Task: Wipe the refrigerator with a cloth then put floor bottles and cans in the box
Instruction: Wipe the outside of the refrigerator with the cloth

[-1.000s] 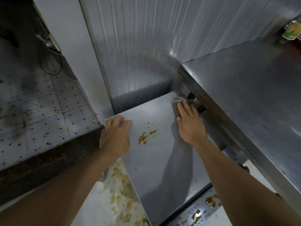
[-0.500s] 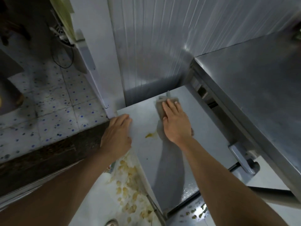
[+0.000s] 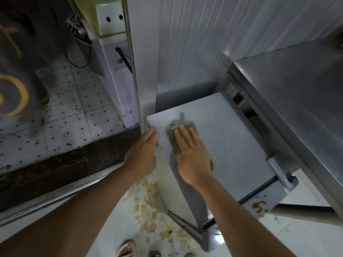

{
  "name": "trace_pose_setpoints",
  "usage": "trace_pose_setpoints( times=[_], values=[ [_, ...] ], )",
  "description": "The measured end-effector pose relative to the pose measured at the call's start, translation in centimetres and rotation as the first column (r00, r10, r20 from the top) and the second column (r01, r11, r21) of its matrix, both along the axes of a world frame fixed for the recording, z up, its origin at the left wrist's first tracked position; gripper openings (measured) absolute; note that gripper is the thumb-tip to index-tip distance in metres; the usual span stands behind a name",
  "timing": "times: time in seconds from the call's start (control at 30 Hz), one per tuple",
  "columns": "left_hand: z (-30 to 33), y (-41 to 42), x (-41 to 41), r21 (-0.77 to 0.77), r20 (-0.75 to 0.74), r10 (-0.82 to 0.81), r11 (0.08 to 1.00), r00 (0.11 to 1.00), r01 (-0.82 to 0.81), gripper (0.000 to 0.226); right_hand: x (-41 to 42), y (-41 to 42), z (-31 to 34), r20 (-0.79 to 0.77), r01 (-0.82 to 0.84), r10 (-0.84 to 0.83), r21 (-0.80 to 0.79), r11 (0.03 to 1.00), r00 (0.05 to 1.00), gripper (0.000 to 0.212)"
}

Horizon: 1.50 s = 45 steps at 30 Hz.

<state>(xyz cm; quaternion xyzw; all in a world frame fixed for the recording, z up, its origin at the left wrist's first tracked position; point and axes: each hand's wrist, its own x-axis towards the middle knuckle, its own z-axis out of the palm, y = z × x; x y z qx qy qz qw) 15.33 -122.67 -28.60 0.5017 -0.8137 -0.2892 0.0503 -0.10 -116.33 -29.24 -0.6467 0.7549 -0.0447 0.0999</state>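
Note:
The small grey refrigerator [image 3: 232,134] stands below me, seen from above, its flat top filling the middle of the view. My right hand [image 3: 191,154] lies flat with straight fingers on a grey-brown cloth [image 3: 182,125], pressing it onto the top near its left side. My left hand [image 3: 143,154] rests on the top's left edge, fingers straight along it. The top under and around the cloth looks free of stains. Brown drips [image 3: 259,204] mark the front lower right of the fridge.
A steel counter [image 3: 297,101] stands close on the right, a ribbed metal wall [image 3: 194,43] behind. Yellowish spilled bits [image 3: 148,206] cover the white floor on the fridge's left. A dark threshold [image 3: 55,164] leads to a tiled room with a white appliance [image 3: 115,75].
My right hand has slid the cloth leftward across the fridge top, over the brown stain, which no longer shows. My left hand stayed on the left edge. The camera view shifted left.

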Motion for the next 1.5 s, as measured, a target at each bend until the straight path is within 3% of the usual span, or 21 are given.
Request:
trace_pose_setpoints(
  times=[0.1,0.17,0.23,0.3,0.33,0.5,0.57,0.77,0.83,0.93,1.0,1.13,1.23,1.3,1.4,1.5],
  values=[
    [0.4,0.1,0.3,-0.011,0.021,-0.03,0.999,0.999,0.03,0.067,1.4,4.7,0.3,0.04,-0.178,0.179,-0.025,0.984,0.983,0.056],
    [0.6,0.2,0.1,-0.025,0.052,-0.063,0.998,0.997,0.064,0.064,-0.5,6.3,0.3,-0.023,-0.166,0.166,-0.002,0.986,0.986,0.056],
    [0.7,0.5,-0.2,-0.048,0.091,-0.093,0.994,0.991,0.098,0.062,-2.8,6.0,0.1,-0.079,0.03,-0.027,0.042,0.999,0.997,0.058],
    [0.6,0.9,-0.4,-0.05,0.108,-0.119,0.991,0.987,0.125,0.061,-3.4,4.7,0.3,-0.063,0.29,-0.286,0.074,0.954,0.956,0.059],
    [0.6,1.1,-0.4,-0.045,0.111,-0.127,0.99,0.986,0.133,0.061,-2.5,4.3,0.3,-0.057,0.338,-0.335,0.069,0.938,0.94,0.06],
    [0.9,1.9,-0.7,-0.067,0.171,-0.165,0.982,0.971,0.178,0.064,3.2,9.5,0.3,-0.024,-0.033,0.032,-0.017,0.999,0.999,0.058],
    [1.1,2.8,-1.4,-0.091,0.171,-0.175,0.977,0.97,0.193,0.058,0.8,11.4,0.7,-0.022,-0.027,0.027,0.005,1.0,0.999,0.055],
    [0.5,7.2,-4.9,-0.149,0.101,-0.233,0.958,0.967,0.246,0.051,-9.1,10.7,0.7,-0.039,0.407,-0.405,0.087,0.909,0.913,0.056],
    [0.6,8.7,-6.1,-0.151,0.098,-0.221,0.961,0.97,0.234,0.05,-7.4,11.6,0.5,-0.021,0.369,-0.369,0.047,0.928,0.929,0.056],
    [0.8,10.7,-7.5,-0.15,0.123,-0.199,0.965,0.972,0.217,0.054,-4.2,16.5,-0.1,-0.013,0.147,-0.147,-0.014,0.989,0.989,0.058],
    [0.9,11.9,-8.1,-0.145,0.136,-0.204,0.964,0.97,0.223,0.055,-6.2,18.6,-0.2,-0.006,0.11,-0.11,-0.027,0.994,0.994,0.057],
    [0.7,13.9,-8.3,-0.183,0.131,-0.19,0.96,0.973,0.212,0.055,-13.1,18.5,-0.1,-0.008,0.362,-0.362,-0.036,0.932,0.932,0.055],
    [0.4,14.9,-8.1,-0.218,0.145,-0.155,0.958,0.977,0.184,0.057,-12.0,18.7,-0.4,0.06,0.459,-0.455,-0.091,0.884,0.889,0.054],
    [0.4,15.5,-8.1,-0.227,0.153,-0.142,0.958,0.978,0.174,0.059,-8.2,19.9,-0.9,0.103,0.398,-0.386,-0.138,0.907,0.917,0.053],
    [0.8,16.3,-8.0,-0.211,0.162,-0.144,0.961,0.976,0.177,0.059,-3.1,22.2,-1.5,0.154,0.166,-0.138,-0.189,0.968,0.978,0.055],
    [1.3,16.8,-7.1,-0.179,0.157,-0.152,0.967,0.976,0.179,0.059,-4.7,22.9,-1.4,0.123,0.03,-0.004,-0.205,0.978,0.992,0.057]
  ],
)
